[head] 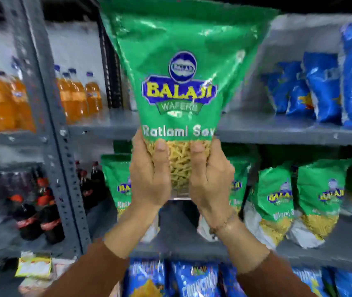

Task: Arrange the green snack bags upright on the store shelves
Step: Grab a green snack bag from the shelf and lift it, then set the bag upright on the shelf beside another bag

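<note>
Head view, green snack bag (181, 67) upright, base clasped between both hands (181, 174)

Head view, close, facing shelves (278, 133)

Orange drink bottles (74, 93) stand far left, dark cola bottles (42, 211) below them; blue snack bags (325, 86) fill the upper right.

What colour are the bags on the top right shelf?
Blue bags, clearest in the head view.
</note>
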`<control>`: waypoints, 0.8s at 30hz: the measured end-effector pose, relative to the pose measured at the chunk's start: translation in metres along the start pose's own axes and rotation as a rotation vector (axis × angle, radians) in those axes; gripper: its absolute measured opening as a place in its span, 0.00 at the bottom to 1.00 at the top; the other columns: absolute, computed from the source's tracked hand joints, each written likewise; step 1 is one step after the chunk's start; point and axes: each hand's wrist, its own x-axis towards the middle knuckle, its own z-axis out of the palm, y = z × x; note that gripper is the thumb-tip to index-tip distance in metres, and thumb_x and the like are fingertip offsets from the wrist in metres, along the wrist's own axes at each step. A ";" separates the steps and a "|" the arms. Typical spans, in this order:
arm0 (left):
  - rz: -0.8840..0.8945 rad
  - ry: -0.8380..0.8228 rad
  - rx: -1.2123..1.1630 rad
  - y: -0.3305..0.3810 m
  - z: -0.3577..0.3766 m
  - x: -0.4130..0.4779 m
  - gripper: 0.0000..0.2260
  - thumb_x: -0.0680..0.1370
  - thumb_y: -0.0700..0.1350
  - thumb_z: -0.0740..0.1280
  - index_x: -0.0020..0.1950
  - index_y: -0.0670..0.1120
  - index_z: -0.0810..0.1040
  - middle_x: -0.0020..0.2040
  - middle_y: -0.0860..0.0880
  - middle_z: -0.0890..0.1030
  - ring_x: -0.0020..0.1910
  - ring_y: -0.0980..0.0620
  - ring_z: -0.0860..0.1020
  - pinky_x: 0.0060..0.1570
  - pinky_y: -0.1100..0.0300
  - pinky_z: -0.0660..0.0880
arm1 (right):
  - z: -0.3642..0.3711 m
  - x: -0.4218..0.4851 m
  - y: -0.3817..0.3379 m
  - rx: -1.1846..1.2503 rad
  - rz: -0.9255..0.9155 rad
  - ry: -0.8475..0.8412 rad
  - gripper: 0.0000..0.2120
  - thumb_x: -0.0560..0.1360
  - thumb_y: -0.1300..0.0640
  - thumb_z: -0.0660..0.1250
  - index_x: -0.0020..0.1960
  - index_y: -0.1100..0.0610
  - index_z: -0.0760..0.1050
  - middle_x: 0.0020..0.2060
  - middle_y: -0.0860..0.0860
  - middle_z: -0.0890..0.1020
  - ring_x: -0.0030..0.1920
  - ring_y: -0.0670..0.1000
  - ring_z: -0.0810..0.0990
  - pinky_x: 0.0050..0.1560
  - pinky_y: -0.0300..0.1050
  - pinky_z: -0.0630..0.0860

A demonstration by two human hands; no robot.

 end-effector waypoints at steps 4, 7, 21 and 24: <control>-0.024 0.017 0.032 0.027 0.003 0.073 0.22 0.76 0.58 0.51 0.61 0.45 0.68 0.46 0.59 0.76 0.48 0.60 0.73 0.47 0.74 0.65 | 0.011 0.075 -0.032 -0.010 -0.015 0.004 0.23 0.76 0.38 0.49 0.46 0.55 0.72 0.39 0.60 0.82 0.40 0.55 0.70 0.36 0.46 0.54; -0.043 -0.016 0.096 0.025 0.009 0.117 0.29 0.73 0.65 0.49 0.63 0.46 0.67 0.58 0.47 0.77 0.58 0.48 0.74 0.60 0.52 0.69 | 0.026 0.113 -0.038 0.156 0.114 -0.104 0.24 0.76 0.34 0.49 0.47 0.53 0.72 0.38 0.49 0.79 0.41 0.51 0.74 0.42 0.45 0.62; -0.273 -0.330 0.081 -0.075 0.012 0.189 0.22 0.77 0.64 0.47 0.65 0.53 0.57 0.60 0.43 0.72 0.61 0.44 0.73 0.63 0.38 0.69 | 0.106 0.160 0.010 0.262 0.303 -0.593 0.22 0.80 0.43 0.47 0.67 0.56 0.59 0.56 0.48 0.68 0.61 0.48 0.68 0.60 0.41 0.63; -0.267 -0.325 0.113 -0.083 0.010 0.195 0.22 0.78 0.62 0.45 0.66 0.50 0.57 0.55 0.51 0.72 0.58 0.49 0.70 0.63 0.44 0.68 | 0.123 0.162 0.021 0.252 0.282 -0.601 0.21 0.79 0.40 0.47 0.63 0.54 0.60 0.60 0.53 0.71 0.66 0.55 0.69 0.69 0.55 0.64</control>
